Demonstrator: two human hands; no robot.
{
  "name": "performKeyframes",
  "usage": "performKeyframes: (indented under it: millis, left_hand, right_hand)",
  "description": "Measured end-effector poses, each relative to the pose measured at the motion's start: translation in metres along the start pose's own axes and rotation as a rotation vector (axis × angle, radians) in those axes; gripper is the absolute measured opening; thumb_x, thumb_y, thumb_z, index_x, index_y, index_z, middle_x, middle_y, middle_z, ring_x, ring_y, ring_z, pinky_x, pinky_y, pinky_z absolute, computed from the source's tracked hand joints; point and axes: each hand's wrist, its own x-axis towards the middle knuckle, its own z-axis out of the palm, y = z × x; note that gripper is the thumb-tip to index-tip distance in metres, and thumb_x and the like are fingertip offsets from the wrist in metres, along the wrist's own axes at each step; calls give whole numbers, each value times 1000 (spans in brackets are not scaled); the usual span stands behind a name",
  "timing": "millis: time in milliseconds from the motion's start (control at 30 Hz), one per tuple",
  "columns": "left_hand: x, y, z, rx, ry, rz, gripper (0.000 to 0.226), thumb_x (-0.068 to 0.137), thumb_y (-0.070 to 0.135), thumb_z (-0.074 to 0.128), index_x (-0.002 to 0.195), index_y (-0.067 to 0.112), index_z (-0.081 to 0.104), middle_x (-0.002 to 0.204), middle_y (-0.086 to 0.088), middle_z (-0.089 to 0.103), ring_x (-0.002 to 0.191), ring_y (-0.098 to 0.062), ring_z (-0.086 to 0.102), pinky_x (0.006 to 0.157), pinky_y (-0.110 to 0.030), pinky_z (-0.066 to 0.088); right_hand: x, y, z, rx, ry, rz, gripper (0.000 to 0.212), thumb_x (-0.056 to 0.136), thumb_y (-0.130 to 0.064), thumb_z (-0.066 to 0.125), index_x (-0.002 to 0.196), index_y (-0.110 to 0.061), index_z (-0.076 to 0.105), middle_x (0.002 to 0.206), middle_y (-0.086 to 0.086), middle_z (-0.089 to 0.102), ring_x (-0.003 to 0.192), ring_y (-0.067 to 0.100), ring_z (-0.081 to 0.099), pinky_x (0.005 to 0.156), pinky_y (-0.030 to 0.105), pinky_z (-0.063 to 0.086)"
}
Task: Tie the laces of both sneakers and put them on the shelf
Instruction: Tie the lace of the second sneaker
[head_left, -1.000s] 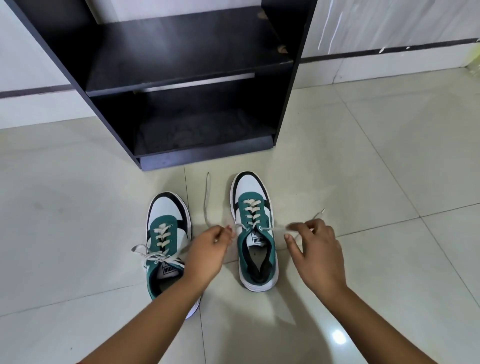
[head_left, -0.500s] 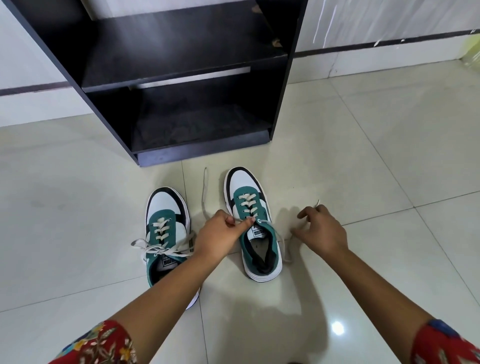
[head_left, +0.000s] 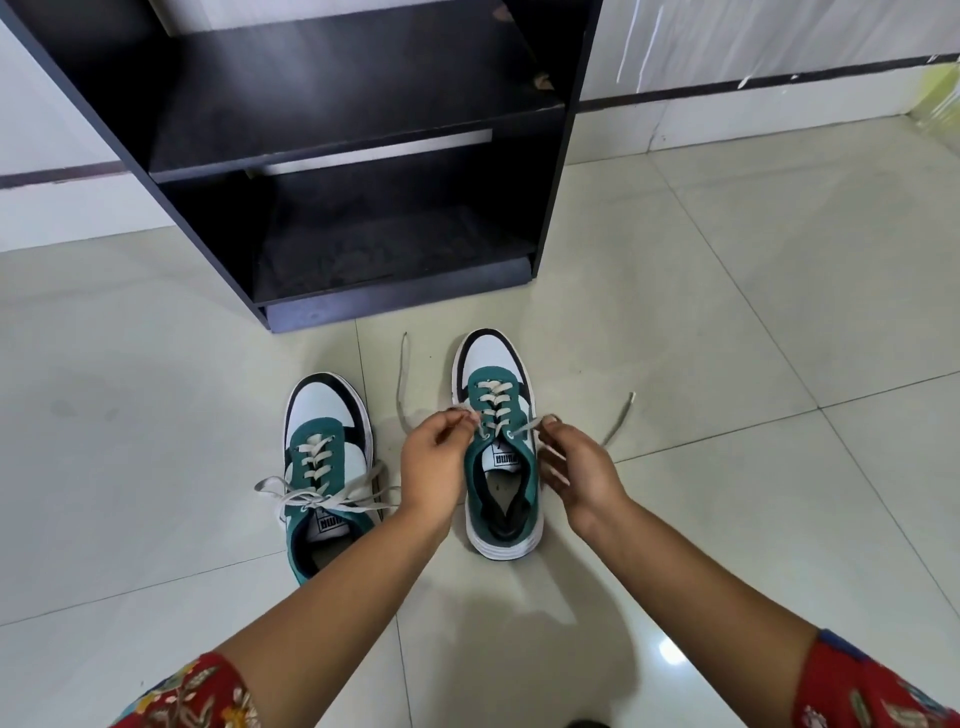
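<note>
Two green, white and black sneakers stand on the tiled floor, toes toward a black shelf (head_left: 358, 130). The left sneaker (head_left: 324, 467) has a bow in its white laces. The right sneaker (head_left: 496, 447) has loose laces. My left hand (head_left: 434, 462) pinches the left lace (head_left: 401, 379) just beside the top eyelets; its free end trails forward over the floor. My right hand (head_left: 576, 467) pinches the right lace (head_left: 618, 421) on the other side, and that end runs off to the right.
The shelf has a bare middle board and a dusty bottom board (head_left: 384, 254), standing against a white wall with a dark stripe (head_left: 753, 85). Pale floor tiles (head_left: 727, 312) spread all around. Red patterned sleeves show at the bottom corners.
Both hands have come in close to the right sneaker's top eyelets, each now pinching a lace end. The view has shifted slightly toward the shoes.
</note>
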Motion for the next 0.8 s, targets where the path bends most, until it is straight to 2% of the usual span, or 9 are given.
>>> performKeyframes:
  millis: [133, 200, 267, 367, 467, 567, 633, 700, 800]
  left_hand:
    - [-2, 4, 3, -82, -42, -37, 10, 92, 7, 49, 87, 5, 57, 85, 12, 63, 74, 3, 59, 55, 0, 43]
    - [-3, 2, 2, -84, -64, -37, 12, 94, 9, 45, 93, 3, 55, 86, 9, 62, 65, 10, 61, 52, 0, 41]
    - [-5, 3, 2, -82, -84, -26, 15, 95, 8, 41, 95, 3, 55, 84, 5, 61, 57, 14, 59, 50, 0, 40]
    - [-8, 4, 0, -97, -75, -47, 24, 97, 7, 35, 81, 10, 53, 86, 3, 61, 70, 2, 60, 54, -4, 44]
    - [-7, 1, -4, -138, -66, -137, 33, 97, 8, 32, 70, 17, 49, 88, 1, 62, 83, -10, 57, 68, -23, 44]
    - [-6, -2, -9, -134, -67, -170, 32, 97, 11, 32, 71, 18, 49, 91, 0, 64, 89, -15, 57, 75, -28, 42]
    - [-4, 0, -13, -77, -93, -117, 31, 98, 16, 31, 71, 19, 46, 98, -1, 67, 99, -17, 57, 86, -33, 39]
    - [-4, 9, -16, 8, -155, 28, 33, 100, 20, 28, 74, 15, 48, 106, 0, 68, 107, -15, 57, 96, -36, 36]
    - [-6, 38, -19, 51, -246, 297, 38, 101, 19, 24, 103, -2, 56, 116, 3, 64, 108, -1, 57, 94, -12, 38]
  right_hand:
    - [1, -1, 3, 37, -107, -54, 30, 92, -16, 40, 76, -19, 65, 76, -5, 64, 78, 11, 54, 71, 28, 40]
    - [0, -1, 4, -1, -161, -39, 31, 95, -26, 38, 86, -21, 67, 83, -6, 64, 81, 10, 53, 73, 28, 40]
    - [1, -2, 5, -52, -199, -52, 34, 96, -30, 38, 83, -23, 68, 87, -8, 64, 86, 9, 53, 78, 28, 40]
    - [2, -3, 3, -24, -175, -31, 36, 96, -20, 37, 65, -21, 54, 85, -5, 64, 85, 10, 56, 76, 29, 40]
    - [6, 1, -2, 72, -121, 33, 36, 95, -13, 35, 61, -18, 46, 81, -4, 65, 76, 9, 55, 68, 26, 40]
    - [6, 1, -3, 54, -136, 46, 35, 95, -13, 34, 63, -18, 45, 83, -3, 66, 77, 10, 54, 70, 25, 40]
    - [5, -4, -4, -32, -177, -2, 33, 96, -18, 34, 67, -20, 49, 84, -3, 67, 77, 11, 54, 72, 27, 40]
    - [2, -16, -4, -202, -210, -111, 31, 97, -24, 31, 76, -23, 53, 83, -6, 68, 78, 10, 55, 74, 30, 37]
    - [-12, -46, 5, -446, -268, -341, 34, 100, -23, 27, 84, -18, 57, 74, -5, 62, 71, -1, 58, 74, 19, 41]
